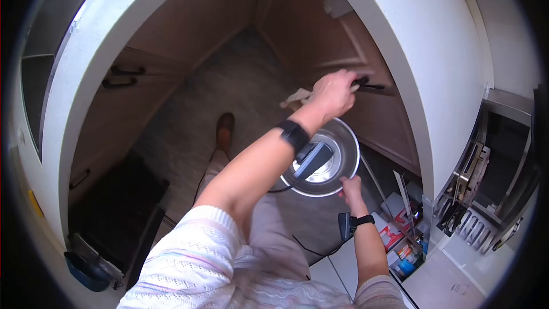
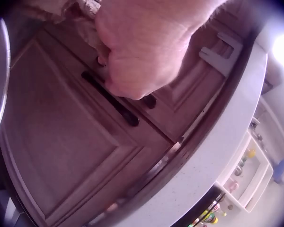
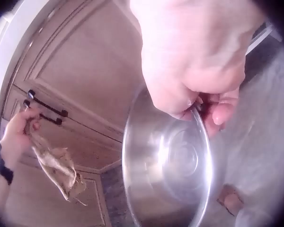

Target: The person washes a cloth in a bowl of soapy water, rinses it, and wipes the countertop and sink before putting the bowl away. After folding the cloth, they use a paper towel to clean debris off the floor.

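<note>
The left hand [image 1: 334,92] is at the dark handles of a brown cabinet door, its fingers curled on a beige cloth [image 3: 59,170] that hangs below it. One black handle [image 2: 111,100] shows beside the hand in the left wrist view; the hand partly covers the other, and whether the fingers wrap it I cannot tell. The right hand [image 3: 196,61] pinches the rim of a shiny metal bowl [image 3: 173,161], tilted with its inside showing. In the head view the bowl [image 1: 343,163] is partly behind the left forearm.
A pale curved countertop [image 1: 400,40] runs above the cabinets. Near the right forearm is an opened storage space with boxes and a blue item [image 1: 406,266]. An opened dark appliance [image 1: 117,206] lies at the lower left. A shoe [image 1: 226,129] is on the grey floor.
</note>
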{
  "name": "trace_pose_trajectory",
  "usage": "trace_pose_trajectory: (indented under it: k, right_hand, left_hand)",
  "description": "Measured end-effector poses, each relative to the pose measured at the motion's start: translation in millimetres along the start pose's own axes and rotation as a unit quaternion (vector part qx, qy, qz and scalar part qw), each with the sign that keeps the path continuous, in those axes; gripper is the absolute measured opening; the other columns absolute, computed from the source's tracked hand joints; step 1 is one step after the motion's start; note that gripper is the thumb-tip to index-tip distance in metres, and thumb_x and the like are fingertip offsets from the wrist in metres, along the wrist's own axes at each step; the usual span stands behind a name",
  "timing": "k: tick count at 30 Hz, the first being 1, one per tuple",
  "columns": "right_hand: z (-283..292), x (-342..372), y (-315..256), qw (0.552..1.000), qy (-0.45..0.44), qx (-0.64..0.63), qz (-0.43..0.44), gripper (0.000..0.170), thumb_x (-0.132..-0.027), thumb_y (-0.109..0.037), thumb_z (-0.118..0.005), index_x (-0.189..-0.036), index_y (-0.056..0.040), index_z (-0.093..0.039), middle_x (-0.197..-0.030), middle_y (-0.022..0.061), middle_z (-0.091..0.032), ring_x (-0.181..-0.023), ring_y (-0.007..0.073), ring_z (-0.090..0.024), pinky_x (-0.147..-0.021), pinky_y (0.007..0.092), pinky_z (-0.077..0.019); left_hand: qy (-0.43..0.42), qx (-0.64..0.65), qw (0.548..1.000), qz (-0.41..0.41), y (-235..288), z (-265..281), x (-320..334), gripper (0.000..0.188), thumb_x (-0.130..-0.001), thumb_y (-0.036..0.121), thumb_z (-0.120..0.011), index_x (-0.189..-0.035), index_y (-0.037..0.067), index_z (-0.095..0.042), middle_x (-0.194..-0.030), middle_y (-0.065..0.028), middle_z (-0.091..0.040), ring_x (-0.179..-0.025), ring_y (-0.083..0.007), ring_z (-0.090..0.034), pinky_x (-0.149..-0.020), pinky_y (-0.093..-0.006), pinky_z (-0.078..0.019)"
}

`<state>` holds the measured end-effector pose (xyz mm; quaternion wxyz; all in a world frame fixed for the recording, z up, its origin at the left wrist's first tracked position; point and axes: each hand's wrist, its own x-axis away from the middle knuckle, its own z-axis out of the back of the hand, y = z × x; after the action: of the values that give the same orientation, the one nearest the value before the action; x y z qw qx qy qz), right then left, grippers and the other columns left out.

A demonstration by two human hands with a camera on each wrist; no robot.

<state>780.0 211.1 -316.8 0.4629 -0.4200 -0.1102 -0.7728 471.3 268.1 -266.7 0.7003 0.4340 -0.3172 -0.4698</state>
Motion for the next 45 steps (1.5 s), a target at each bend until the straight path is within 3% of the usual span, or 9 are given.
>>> trace_pose_trajectory:
  k: [28,30,31,34,36,40,41,42,45]
  right_hand:
    - [-223.4,-356.2,-276.1,0.836,-0.274,-0.474,0.018,0.02,-0.087,-0.014,-0.045,-0.098,0.0015,-0.053,-0.076,0.0156,-0.06,-0.058,0.0223,-0.061,-0.041,0.0252,-0.0488]
    - [-269.9,-462.7,-254.6,0.831,0.024,0.062,0.552,0.027,-0.085,-0.025,-0.044,-0.1,-0.0048,-0.055,-0.086,0.0162,-0.063,-0.075,0.0287,-0.062,-0.061,0.0361,-0.0494]
    - [-267.3,-447.1,-262.9,0.829,0.022,0.059,0.556,0.027,-0.085,-0.025,-0.044,-0.1,-0.0048,-0.055,-0.086,0.0162,-0.063,-0.075,0.0287,-0.062,-0.061,0.0361,-0.0494]
    - [-255.5,-408.7,-275.9,0.721,-0.493,-0.484,0.054,0.032,-0.084,-0.029,-0.046,-0.1,-0.0041,-0.056,-0.092,0.0162,-0.062,-0.082,0.0288,-0.061,-0.069,0.0345,-0.0482]
    - [-286.1,-442.4,-269.4,0.802,-0.014,-0.004,0.597,0.032,-0.088,-0.023,-0.048,-0.107,0.0026,-0.052,-0.093,0.0168,-0.06,-0.08,0.0242,-0.061,-0.062,0.0316,-0.0525]
    - [-255.9,-493.7,-248.9,0.815,-0.002,0.116,0.568,0.042,-0.087,-0.029,-0.049,-0.114,0.0031,-0.047,-0.103,0.0192,-0.057,-0.09,0.0275,-0.059,-0.075,0.0377,-0.0499]
    - [-249.0,-436.0,-271.8,0.901,-0.244,-0.183,0.308,0.04,-0.088,-0.03,-0.045,-0.115,-0.0012,-0.045,-0.099,0.0183,-0.059,-0.086,0.0302,-0.06,-0.069,0.0404,-0.0504]
    - [-251.3,-366.3,-310.3,0.789,-0.422,-0.447,-0.019,0.039,-0.088,-0.032,-0.042,-0.116,-0.0054,-0.043,-0.096,0.0174,-0.06,-0.081,0.0328,-0.061,-0.063,0.0431,-0.0509]
    - [-231.9,-298.2,-314.7,0.884,-0.351,-0.306,0.025,0.038,-0.09,-0.032,-0.037,-0.117,-0.0059,-0.042,-0.097,0.0149,-0.059,-0.077,0.0296,-0.062,-0.059,0.0396,-0.0521]
  left_hand:
    - [0.266,-0.086,0.944,0.176,-112.6,228.3,138.9,0.027,-0.069,0.011,-0.068,-0.09,0.002,-0.054,-0.072,-0.0081,-0.058,-0.065,-0.0195,-0.06,-0.06,-0.0269,-0.0473]
    - [0.251,-0.151,0.945,0.147,-117.4,231.1,142.5,0.028,-0.068,0.011,-0.068,-0.091,0.002,-0.055,-0.073,-0.0077,-0.059,-0.067,-0.0197,-0.061,-0.06,-0.0268,-0.0472]
    - [0.225,-0.211,0.943,0.122,-118.4,232.5,143.2,0.028,-0.067,0.011,-0.068,-0.091,0.002,-0.056,-0.074,-0.0073,-0.059,-0.068,-0.0199,-0.061,-0.061,-0.0267,-0.0472]
    - [0.236,-0.117,0.945,0.194,-110.8,224.5,143.3,0.025,-0.068,0.011,-0.067,-0.092,0.006,-0.06,-0.081,-0.0071,-0.062,-0.075,-0.0196,-0.061,-0.063,-0.0263,-0.0472]
    - [0.213,-0.106,0.945,0.223,-115.8,221.7,146.6,0.023,-0.069,0.01,-0.066,-0.092,0.007,-0.062,-0.084,-0.0071,-0.062,-0.077,-0.0195,-0.061,-0.064,-0.0263,-0.0474]
    - [0.177,-0.216,0.95,0.137,-125.5,224.7,156.1,0.028,-0.068,0.007,-0.07,-0.094,0.002,-0.061,-0.092,-0.01,-0.063,-0.08,-0.0177,-0.06,-0.068,-0.0285,-0.0485]
    - [0.143,-0.275,0.946,0.09,-125.1,227.3,161.6,0.027,-0.068,0.007,-0.07,-0.093,0.002,-0.061,-0.092,-0.0103,-0.063,-0.08,-0.0182,-0.06,-0.067,-0.0289,-0.0486]
    - [0.141,-0.267,0.949,0.091,-127.3,227.1,164.3,0.027,-0.068,0.007,-0.07,-0.093,0.002,-0.061,-0.092,-0.0103,-0.063,-0.08,-0.0182,-0.06,-0.067,-0.0289,-0.0486]
    - [0.239,0.232,0.853,0.402,-137.2,224.0,168.4,0.034,-0.073,0.006,-0.065,-0.103,0.004,-0.049,-0.077,-0.0064,-0.058,-0.074,-0.0167,-0.059,-0.057,-0.0229,-0.0474]
